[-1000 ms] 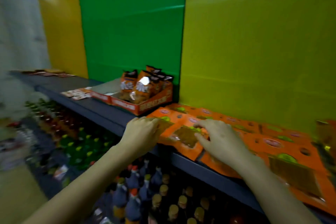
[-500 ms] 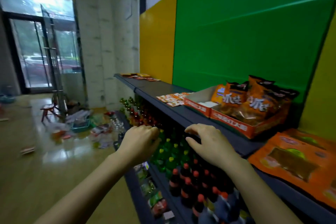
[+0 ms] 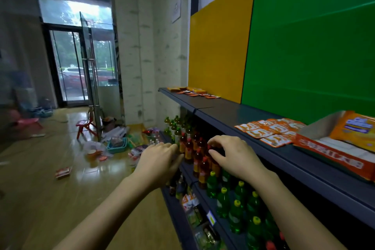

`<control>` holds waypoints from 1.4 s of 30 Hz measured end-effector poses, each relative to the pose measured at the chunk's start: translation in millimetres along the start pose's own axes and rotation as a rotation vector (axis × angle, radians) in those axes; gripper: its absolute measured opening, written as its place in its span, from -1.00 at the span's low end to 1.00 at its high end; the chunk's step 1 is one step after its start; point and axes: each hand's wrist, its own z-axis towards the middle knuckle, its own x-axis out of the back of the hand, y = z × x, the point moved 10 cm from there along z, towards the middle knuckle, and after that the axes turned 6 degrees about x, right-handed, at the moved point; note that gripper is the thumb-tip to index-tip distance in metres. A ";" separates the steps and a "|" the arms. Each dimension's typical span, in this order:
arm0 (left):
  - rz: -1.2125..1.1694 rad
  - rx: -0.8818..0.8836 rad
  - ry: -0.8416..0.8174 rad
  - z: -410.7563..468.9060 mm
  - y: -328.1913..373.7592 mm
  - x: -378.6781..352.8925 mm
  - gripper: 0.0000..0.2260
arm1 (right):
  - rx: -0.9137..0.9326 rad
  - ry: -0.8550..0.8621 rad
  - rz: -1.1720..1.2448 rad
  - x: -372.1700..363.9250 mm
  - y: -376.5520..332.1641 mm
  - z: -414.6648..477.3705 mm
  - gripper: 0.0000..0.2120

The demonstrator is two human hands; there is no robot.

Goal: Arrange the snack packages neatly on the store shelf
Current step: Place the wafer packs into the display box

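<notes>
Both hands hover empty before the shelf's front edge: left hand point(image 3: 160, 158) and right hand point(image 3: 233, 154), fingers loosely curled, their tips hiding some bottles point(image 3: 203, 166) below. Orange snack sachets point(image 3: 269, 131) lie fanned on the dark shelf point(image 3: 233, 111), right of the hands; the orange display box point(image 3: 328, 156) beside them is cut off, its print blurred.

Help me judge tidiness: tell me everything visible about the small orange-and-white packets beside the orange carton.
The packets are small flat sachets, orange with white panels, seemingly glossy film. They lie flat in a loose, overlapping cluster on the dark shelf, near its front edge, just left of the orange display carton. Print is unreadable. Neither the left hand nor the right hand touches them.
</notes>
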 end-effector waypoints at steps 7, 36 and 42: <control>0.044 0.073 -0.052 85.9 -90.8 -77.4 -0.70 | -0.005 0.004 0.017 -68.4 23.2 133.9 -0.70; -0.092 -0.038 -0.133 472.6 -435.2 -348.3 -0.69 | -0.295 0.022 0.005 -279.0 139.0 638.8 -0.73; -0.167 -0.113 -0.141 544.5 -464.1 -401.0 -0.70 | -0.427 0.037 -0.004 -290.8 192.3 704.6 -0.74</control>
